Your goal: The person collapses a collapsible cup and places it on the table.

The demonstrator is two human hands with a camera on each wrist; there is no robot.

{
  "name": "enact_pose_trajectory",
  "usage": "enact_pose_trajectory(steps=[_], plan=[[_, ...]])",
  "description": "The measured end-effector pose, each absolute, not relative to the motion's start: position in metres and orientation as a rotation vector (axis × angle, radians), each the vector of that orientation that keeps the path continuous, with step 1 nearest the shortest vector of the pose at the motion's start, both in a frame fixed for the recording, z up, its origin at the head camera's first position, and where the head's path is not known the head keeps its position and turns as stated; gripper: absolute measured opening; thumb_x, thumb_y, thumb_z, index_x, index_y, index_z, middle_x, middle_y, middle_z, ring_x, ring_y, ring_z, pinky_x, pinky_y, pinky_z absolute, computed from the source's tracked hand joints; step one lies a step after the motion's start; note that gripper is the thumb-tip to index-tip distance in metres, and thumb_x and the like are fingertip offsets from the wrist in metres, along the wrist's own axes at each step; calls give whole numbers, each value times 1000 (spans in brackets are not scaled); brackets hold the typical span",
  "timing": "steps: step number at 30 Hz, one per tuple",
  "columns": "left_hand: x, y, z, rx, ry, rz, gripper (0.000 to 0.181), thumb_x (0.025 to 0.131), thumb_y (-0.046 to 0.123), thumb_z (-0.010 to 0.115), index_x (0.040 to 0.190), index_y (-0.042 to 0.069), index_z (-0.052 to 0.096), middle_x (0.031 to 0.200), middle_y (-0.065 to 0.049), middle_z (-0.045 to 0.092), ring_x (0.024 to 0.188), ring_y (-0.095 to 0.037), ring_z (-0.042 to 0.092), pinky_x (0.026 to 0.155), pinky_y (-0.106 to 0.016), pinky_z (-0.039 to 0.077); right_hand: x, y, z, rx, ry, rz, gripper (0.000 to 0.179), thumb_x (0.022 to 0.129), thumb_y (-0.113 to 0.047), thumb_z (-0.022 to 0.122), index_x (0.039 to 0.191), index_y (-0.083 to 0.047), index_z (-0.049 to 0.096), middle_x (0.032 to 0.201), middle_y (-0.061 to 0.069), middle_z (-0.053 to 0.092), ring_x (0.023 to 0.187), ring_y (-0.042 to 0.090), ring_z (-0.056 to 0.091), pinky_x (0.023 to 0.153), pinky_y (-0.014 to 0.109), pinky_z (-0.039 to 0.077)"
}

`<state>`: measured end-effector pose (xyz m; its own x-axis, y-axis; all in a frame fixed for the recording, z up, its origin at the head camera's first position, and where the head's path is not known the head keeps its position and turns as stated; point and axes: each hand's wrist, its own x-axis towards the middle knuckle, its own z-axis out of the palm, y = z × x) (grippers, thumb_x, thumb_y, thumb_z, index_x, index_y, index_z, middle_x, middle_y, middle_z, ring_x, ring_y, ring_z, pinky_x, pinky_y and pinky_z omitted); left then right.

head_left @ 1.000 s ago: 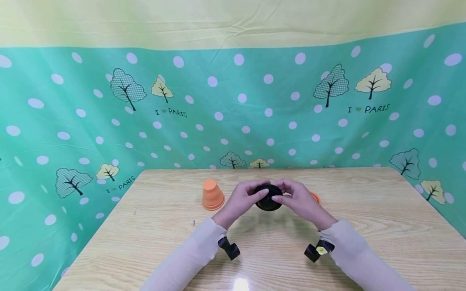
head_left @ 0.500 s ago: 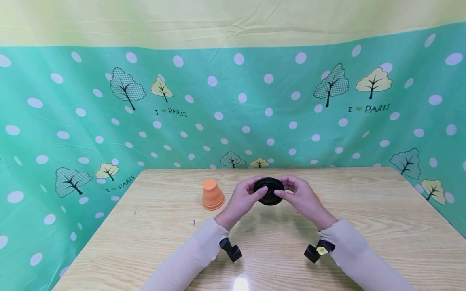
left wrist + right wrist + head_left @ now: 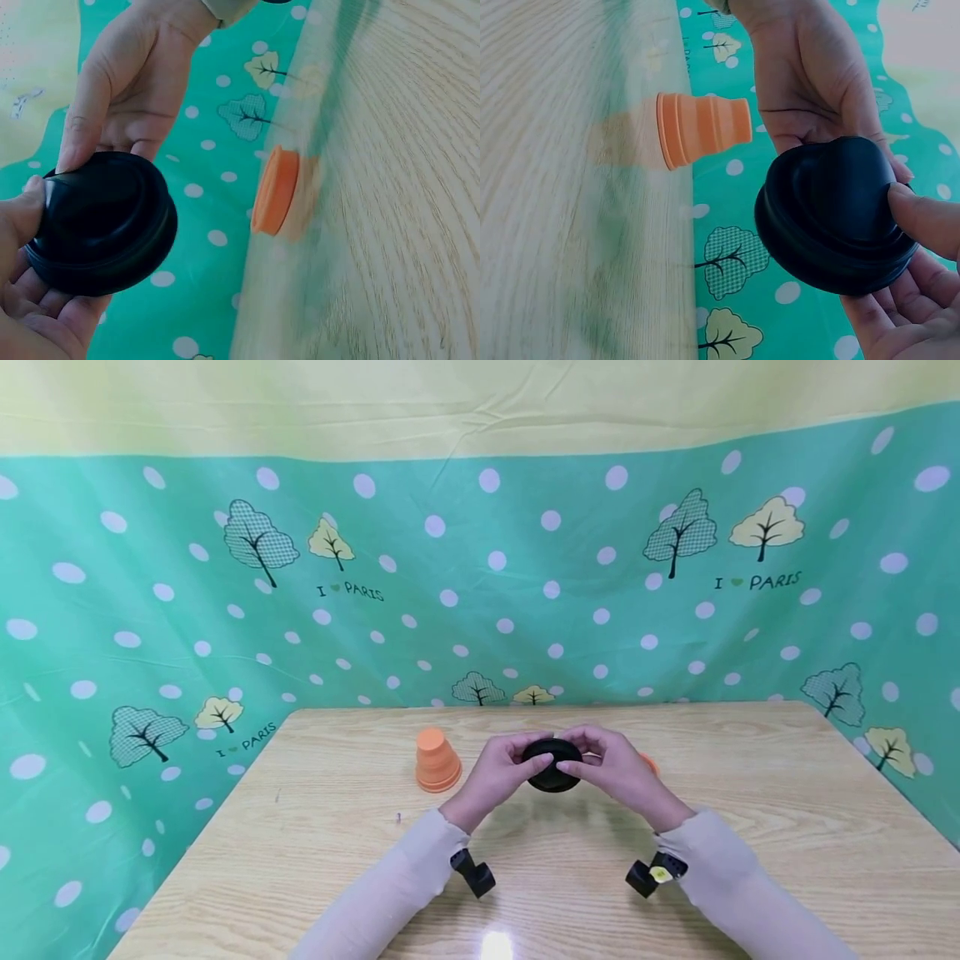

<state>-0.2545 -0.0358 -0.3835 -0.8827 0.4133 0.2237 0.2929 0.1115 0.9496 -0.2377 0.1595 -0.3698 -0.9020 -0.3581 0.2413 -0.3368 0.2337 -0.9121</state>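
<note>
A round black cup lid [image 3: 555, 777] with a raised part on top is held above the table between both hands. My left hand [image 3: 497, 777] pinches its left side, the thumb on top and the fingers beneath. On the opposite side my right hand [image 3: 617, 768] grips it the same way. The lid's moulded rim [image 3: 124, 274] shows in the left wrist view, and its domed part [image 3: 851, 184] faces the camera in the right wrist view. To the left, an orange stepped collapsible cup [image 3: 438, 764] stands with its narrow end up. An orange ring [image 3: 276, 191] lies behind my right hand.
The wooden table [image 3: 315, 843] reaches back to a green dotted curtain [image 3: 525, 593]. A tiny dark speck [image 3: 398, 817] lies in front of the orange cup. Small black cameras [image 3: 477, 877] are strapped at both wrists.
The lid tilted up to show more of its face half a second ago, and now leans back down. Both hands keep their hold; the orange cup stays put.
</note>
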Motion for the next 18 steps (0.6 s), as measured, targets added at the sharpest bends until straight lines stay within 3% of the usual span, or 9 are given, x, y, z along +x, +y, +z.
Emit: enact_pose_trajectory(steps=[8,18], plan=[[-254,-37,-379,707,2290,1822,40,89,12,65,127,1,58,118,-16,64,103,-21,64,83,-26,53,-237,158,-371,-677,2503,-1771,36,84,-7,70,116,5,59,103,17,64,96,26,60,78,24,53],[-237,-42,-352,693,2166,1914,50,93,11,61,139,2,44,135,-15,53,120,-25,54,97,-30,45,-235,158,-369,-638,2496,-1899,26,84,-6,70,106,4,60,95,14,64,84,14,62,70,24,53]])
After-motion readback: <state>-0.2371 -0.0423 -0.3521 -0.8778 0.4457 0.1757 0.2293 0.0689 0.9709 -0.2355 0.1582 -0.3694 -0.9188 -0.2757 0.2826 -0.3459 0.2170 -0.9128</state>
